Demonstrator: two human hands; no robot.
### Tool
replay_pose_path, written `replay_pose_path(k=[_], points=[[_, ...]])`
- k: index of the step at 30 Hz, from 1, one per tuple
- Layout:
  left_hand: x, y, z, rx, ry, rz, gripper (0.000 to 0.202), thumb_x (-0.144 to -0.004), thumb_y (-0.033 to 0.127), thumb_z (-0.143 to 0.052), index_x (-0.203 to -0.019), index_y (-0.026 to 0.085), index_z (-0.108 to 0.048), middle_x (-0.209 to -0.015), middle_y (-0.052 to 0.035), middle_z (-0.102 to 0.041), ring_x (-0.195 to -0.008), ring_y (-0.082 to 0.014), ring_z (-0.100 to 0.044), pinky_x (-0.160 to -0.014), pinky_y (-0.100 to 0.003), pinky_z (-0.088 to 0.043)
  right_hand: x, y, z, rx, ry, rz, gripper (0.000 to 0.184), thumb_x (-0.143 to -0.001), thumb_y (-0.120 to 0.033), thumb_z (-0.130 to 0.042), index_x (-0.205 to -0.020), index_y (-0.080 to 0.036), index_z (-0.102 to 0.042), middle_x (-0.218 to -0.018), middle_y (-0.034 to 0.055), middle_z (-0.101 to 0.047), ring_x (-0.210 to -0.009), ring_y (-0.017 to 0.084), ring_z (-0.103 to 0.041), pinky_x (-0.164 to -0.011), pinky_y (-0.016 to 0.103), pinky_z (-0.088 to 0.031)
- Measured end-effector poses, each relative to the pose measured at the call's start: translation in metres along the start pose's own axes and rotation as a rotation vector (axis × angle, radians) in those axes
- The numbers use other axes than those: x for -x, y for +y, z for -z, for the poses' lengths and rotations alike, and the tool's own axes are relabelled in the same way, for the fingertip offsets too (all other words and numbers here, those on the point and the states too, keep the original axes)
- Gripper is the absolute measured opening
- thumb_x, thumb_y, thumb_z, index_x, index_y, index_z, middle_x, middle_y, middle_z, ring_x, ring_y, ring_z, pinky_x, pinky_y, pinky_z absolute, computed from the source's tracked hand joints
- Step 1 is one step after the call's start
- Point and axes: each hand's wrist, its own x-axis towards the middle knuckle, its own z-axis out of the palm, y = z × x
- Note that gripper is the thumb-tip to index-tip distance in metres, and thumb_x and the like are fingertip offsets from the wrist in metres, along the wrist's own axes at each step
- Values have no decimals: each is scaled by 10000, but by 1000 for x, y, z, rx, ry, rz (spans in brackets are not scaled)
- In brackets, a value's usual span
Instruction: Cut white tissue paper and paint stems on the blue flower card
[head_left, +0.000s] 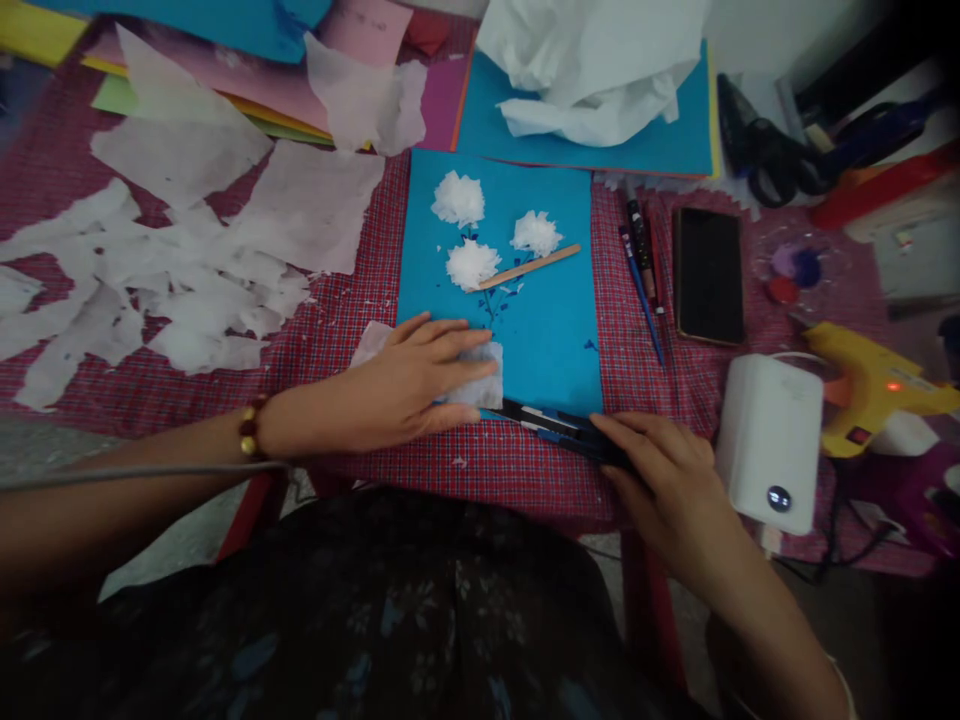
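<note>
My left hand (397, 390) lies flat with its fingers stretched over a small piece of white tissue paper (489, 384), at the lower left of a blue sheet (555, 340). From the right, my right hand (664, 480) grips a long black-and-blue tool (555, 425); its kind is not clear. The tool's thin far end reaches the tissue paper near my left thumb. On the blue sheet sit three fluffy white paper flowers (472, 264), with dark blue drawn stems below them. A wooden stick (529, 268) lies across the sheet by the flowers.
Torn white paper (202, 270) spreads over the left. Crumpled white paper (592, 50) lies at the back. To the right are brushes (641, 280), a phone (709, 275), black-handled scissors (776, 165), a white power bank (772, 440) and a yellow glue gun (862, 385) with its light on.
</note>
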Motion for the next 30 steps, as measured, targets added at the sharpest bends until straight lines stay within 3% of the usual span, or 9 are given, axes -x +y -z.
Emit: replay_pose_path(k=[4, 10, 15, 21, 30], points=[[-18, -16, 16, 5, 69, -80, 511, -1027, 440, -441, -1478, 200, -447, -1542, -126, -460, -1441, -288, -361, -1200, -480, -238, -1, 0, -1, -6, 9, -3, 414, -968, -173, -509, -1375, -250, -507, -1206, 135, -619, -1048, 329, -609, -826, 506, -492], [-36, -35, 4, -114, 48, -126, 468, -999, 411, -492, -1435, 239, -500, -1554, -130, -441, -1465, -314, -329, -1216, -535, -132, -4, 2, -1, -14, 19, -6, 413, -968, -172, -510, -1373, -251, -509, -1210, 138, -619, -1053, 336, -609, -821, 504, -492], [-39, -37, -5, -137, 47, -120, 492, -990, 392, -513, -1466, 282, -456, -1605, -99, -371, -1491, -314, -280, -1218, -551, -103, -10, 5, 1, 1, -4, 4, 392, -967, -188, -516, -1357, -227, -541, -1215, 143, -622, -1055, 338, -607, -832, 501, -480], [-38, -37, -5, -173, 49, -126, 470, -1036, 426, -407, -1468, 243, -444, -1606, -105, -359, -1502, -282, -252, -1220, -522, -93, -26, 1, 3, -16, -5, 48, 380, -972, -199, -503, -1347, -233, -561, -1212, 145, -637, -1042, 333, -612, -834, 502, -480], [-38, -38, -5, -107, 56, -122, 465, -1026, 440, -417, -1461, 281, -454, -1598, -87, -375, -1498, -288, -248, -1218, -522, -86, -46, -5, 2, -14, -37, 110, 365, -969, -177, -520, -1330, -212, -555, -1217, 144, -635, -1047, 334, -606, -830, 492, -477]])
